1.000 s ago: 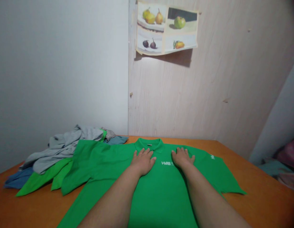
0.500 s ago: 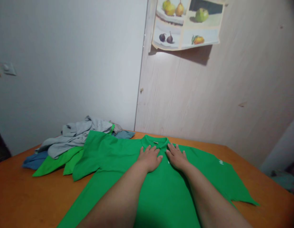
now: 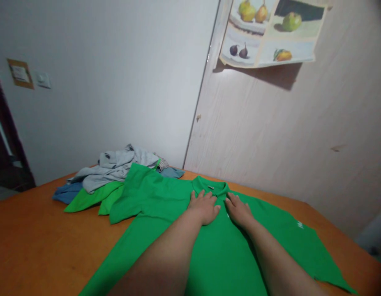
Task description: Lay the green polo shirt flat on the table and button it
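A green polo shirt [image 3: 221, 250] lies spread out, front side up, on the orange table [image 3: 54, 242]. Its collar [image 3: 225, 187] points toward the wall, and white lettering marks the sleeve on the right. My left hand [image 3: 205, 207] rests flat on the chest just below the collar, fingers spread. Beside it, my right hand [image 3: 239, 209] lies on the cloth near the collar's right side with its fingers stretched out. Neither hand grips the fabric. My forearms cover part of the shirt's body, and its lower hem is out of view.
A heap of clothes lies at the back left, with a grey garment [image 3: 113, 164] on top, a bright green one [image 3: 93, 198] and a blue one [image 3: 67, 192]. The shirt's left sleeve touches it. Behind the table is a wall with a fruit poster [image 3: 272, 35].
The view has turned a little to the left and tilted, so the scene sits farther right. Both hands remain on the shirt in nearly the same place below the collar.
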The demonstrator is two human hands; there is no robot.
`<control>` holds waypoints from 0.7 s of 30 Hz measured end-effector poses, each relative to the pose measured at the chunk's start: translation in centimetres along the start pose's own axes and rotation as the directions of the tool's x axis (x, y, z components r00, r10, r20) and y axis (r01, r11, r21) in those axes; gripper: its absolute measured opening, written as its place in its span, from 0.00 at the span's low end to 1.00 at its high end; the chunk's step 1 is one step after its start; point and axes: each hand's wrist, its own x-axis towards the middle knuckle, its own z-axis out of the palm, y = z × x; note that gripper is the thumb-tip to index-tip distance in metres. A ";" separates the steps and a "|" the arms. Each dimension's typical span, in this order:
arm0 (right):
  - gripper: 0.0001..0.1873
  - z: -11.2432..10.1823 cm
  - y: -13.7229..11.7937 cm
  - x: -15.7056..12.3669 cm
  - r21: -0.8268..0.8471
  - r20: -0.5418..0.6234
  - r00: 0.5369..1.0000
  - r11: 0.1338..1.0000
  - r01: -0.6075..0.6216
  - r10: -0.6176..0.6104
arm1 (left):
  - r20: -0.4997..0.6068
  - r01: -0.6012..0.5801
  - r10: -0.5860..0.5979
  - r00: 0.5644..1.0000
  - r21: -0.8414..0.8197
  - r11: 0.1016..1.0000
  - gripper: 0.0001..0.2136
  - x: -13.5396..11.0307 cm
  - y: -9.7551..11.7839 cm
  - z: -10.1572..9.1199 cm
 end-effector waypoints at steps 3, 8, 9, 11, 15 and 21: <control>0.32 -0.2 -0.3 1.4 -0.020 -0.035 0.999 0.999 -0.039 0.039 | -0.007 -0.010 0.009 1.000 -0.012 1.000 0.28 0.0 0.0 0.1; 0.32 -0.3 -1.4 3.6 -0.041 -0.070 0.996 0.997 -0.060 0.057 | -0.019 -0.001 0.001 1.000 -0.025 1.000 0.27 0.0 0.1 0.4; 0.32 -0.2 -1.6 3.9 -0.044 -0.074 0.995 0.997 -0.064 0.061 | -0.014 0.001 -0.001 1.000 -0.027 1.000 0.27 0.0 0.1 0.4; 0.32 0.0 -1.9 4.4 -0.051 -0.077 0.995 0.996 -0.068 0.064 | -0.005 0.006 -0.006 1.000 -0.032 0.999 0.27 0.0 0.2 0.4; 0.32 0.1 -2.0 5.3 -0.067 -0.076 0.995 0.996 -0.066 0.061 | -0.012 0.014 -0.015 1.000 -0.064 0.998 0.28 0.1 0.3 0.4; 0.32 0.1 -1.9 6.4 -0.087 -0.050 0.998 0.995 -0.050 0.046 | -0.012 0.010 -0.011 1.000 -0.088 0.996 0.29 -0.1 0.4 0.5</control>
